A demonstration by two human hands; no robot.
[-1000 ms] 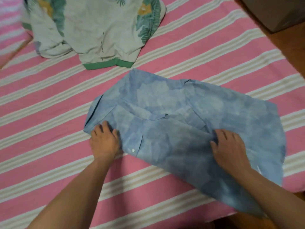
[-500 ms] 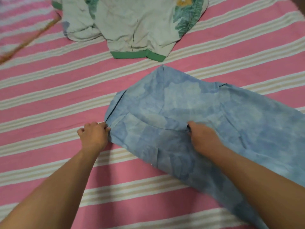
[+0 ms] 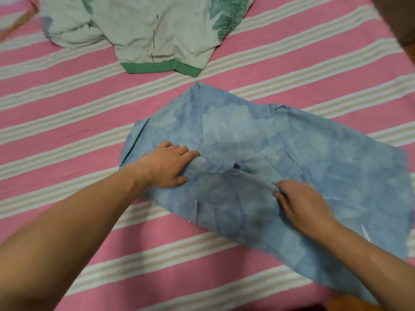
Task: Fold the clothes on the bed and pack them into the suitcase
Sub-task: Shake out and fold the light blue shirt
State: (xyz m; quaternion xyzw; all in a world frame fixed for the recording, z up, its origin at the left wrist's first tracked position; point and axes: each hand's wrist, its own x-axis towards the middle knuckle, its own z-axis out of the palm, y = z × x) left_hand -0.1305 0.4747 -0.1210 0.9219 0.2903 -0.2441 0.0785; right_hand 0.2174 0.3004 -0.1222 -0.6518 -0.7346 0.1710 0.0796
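Note:
A pale blue mottled shirt point(image 3: 280, 153) lies spread across the pink striped bed point(image 3: 67, 122), its sleeves folded inward. My left hand point(image 3: 167, 166) rests on the shirt's left part near the collar, fingers stretched over a raised fold of cloth. My right hand point(image 3: 301, 202) lies on the shirt's middle with its fingertips pinching a ridge of the blue fabric. No suitcase is in view.
A crumpled white garment with green leaf print and a green hem point(image 3: 146, 30) lies at the far side of the bed. A dark object point(image 3: 402, 16) stands off the bed's top right corner. The bed's near edge shows at the bottom right.
My left hand has moved from the shirt's left edge onto the cloth near the collar. My right hand has shifted right and nearer to me. The view has swung a little to the right.

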